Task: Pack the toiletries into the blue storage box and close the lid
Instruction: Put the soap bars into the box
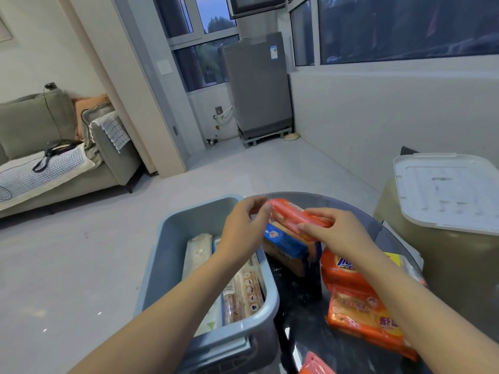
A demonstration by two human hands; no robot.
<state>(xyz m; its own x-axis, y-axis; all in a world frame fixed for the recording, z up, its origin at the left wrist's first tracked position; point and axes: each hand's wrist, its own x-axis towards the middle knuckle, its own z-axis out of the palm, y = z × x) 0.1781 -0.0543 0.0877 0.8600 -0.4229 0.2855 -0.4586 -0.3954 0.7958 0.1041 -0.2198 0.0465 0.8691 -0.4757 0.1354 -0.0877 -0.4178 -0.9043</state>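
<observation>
The blue storage box (172, 238) stands open at the left of the dark glass table (305, 306), with flat packs (243, 290) lying in its bottom. Both hands hold an orange-pink soap pack (291, 214) above the box's far right corner. My right hand (337, 233) grips its right end, and my left hand (243, 230) has its fingertips on the left end. Under the pack sits a blue-wrapped soap bar (286, 241) on a stack. Orange soap packs (356, 309) lie on the table below my right arm.
A white lid (445, 190) rests on a tan container at the right. A pink pack (316, 364) pokes in at the bottom edge. A sofa stands far left, and a grey washing machine (256, 87) stands by the windows across the bare floor.
</observation>
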